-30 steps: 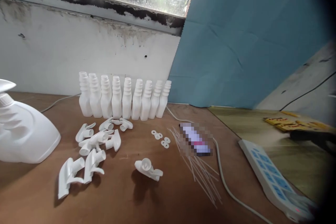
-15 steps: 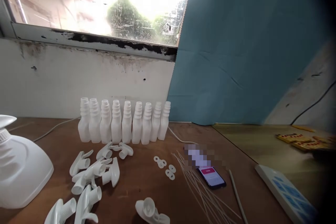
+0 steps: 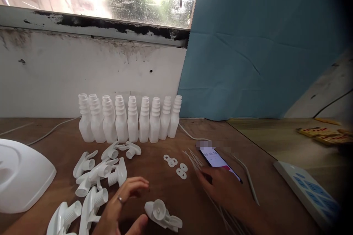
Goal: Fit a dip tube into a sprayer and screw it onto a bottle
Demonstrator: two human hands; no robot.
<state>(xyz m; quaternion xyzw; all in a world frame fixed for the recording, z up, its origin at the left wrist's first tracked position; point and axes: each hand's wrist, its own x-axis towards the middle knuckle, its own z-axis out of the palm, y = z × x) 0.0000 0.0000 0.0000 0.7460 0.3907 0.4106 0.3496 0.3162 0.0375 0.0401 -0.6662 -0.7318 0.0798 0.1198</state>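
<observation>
One trigger sprayer head (image 3: 163, 214) lies on the brown tabletop (image 3: 154, 165) beside the left hand (image 3: 116, 206), its fingers wide apart, open room reaching to the washers (image 3: 173, 162); the blurred right hand (image 3: 227, 188) partly hides thin tubes (image 3: 194, 159) and phone (image 3: 211, 157), its grip impossible to tell

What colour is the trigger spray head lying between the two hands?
The trigger spray head is plain white; it shows best in the head view.

Wht spray heads (image 3: 95, 172), wht tubes (image 3: 195, 161), wht bottles (image 3: 132, 121), brn table (image 3: 153, 172), blue cloth (image 3: 242, 55), wht/blue pwr strip (image 3: 285, 181)
</observation>
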